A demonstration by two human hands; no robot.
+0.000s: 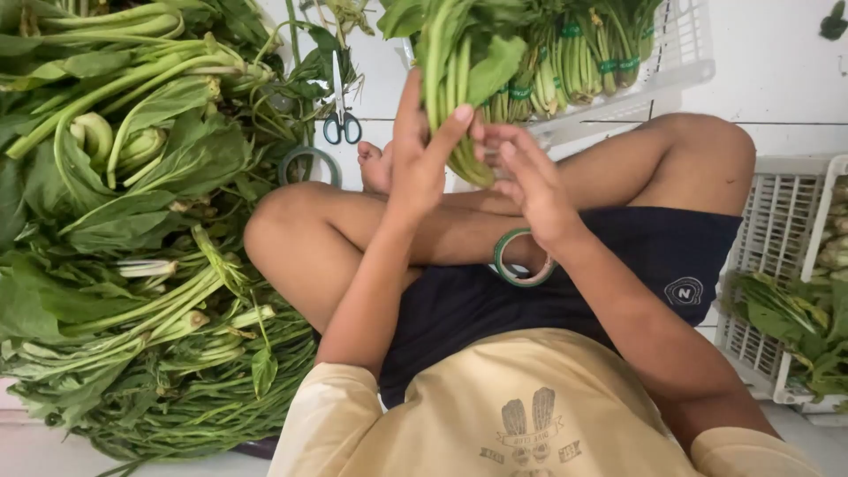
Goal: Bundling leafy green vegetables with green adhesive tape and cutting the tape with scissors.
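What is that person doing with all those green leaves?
A person sits cross-legged on the floor. The left hand grips a bunch of leafy greens by its stems, and the right hand is at the stem ends, with a roll of green tape hanging by the wrist. A big pile of loose greens lies to one side. Tied bunches fill a white basket ahead. Scissors lie on the floor.

White tiled floor (777, 79), white plastic crates (777, 265)
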